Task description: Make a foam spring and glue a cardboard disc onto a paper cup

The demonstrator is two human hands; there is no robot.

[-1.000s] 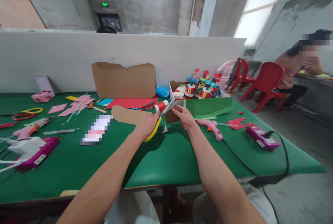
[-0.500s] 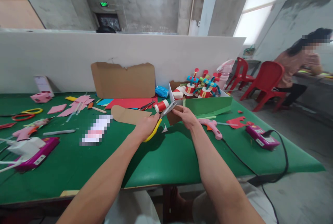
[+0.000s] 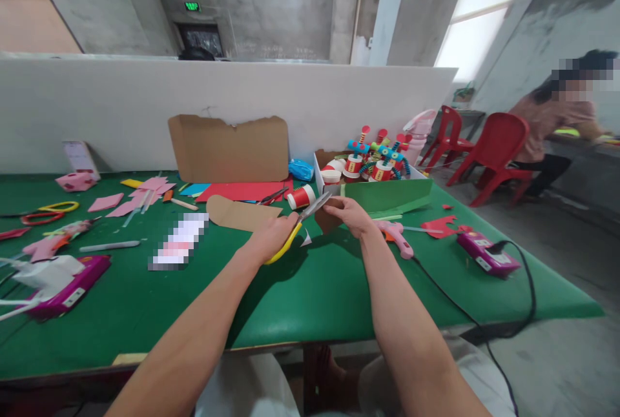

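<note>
My left hand (image 3: 278, 236) is closed around the yellow handles of a pair of scissors (image 3: 285, 246), whose metal blades point up and to the right. Between the thumb and fingers of my right hand (image 3: 352, 215) is a small piece of brown cardboard (image 3: 328, 221), held right at the blade tips. Just behind the blades a red and white paper cup (image 3: 301, 197) lies on its side. A small white paper scrap (image 3: 306, 238) is below the scissors. To the left lies a larger cardboard piece (image 3: 237, 213) with a rounded end.
A box (image 3: 387, 196) of cup figures stands behind my right hand. A pink glue gun (image 3: 398, 239) with a trailing cord lies to the right, near a purple power strip (image 3: 488, 255). Pink paper pieces (image 3: 148, 194) and another power strip (image 3: 72, 288) are at left.
The cardboard piece and my right hand have shifted slightly right and down, and the scissor blades look closer together. The seated person at the right has moved an arm.
</note>
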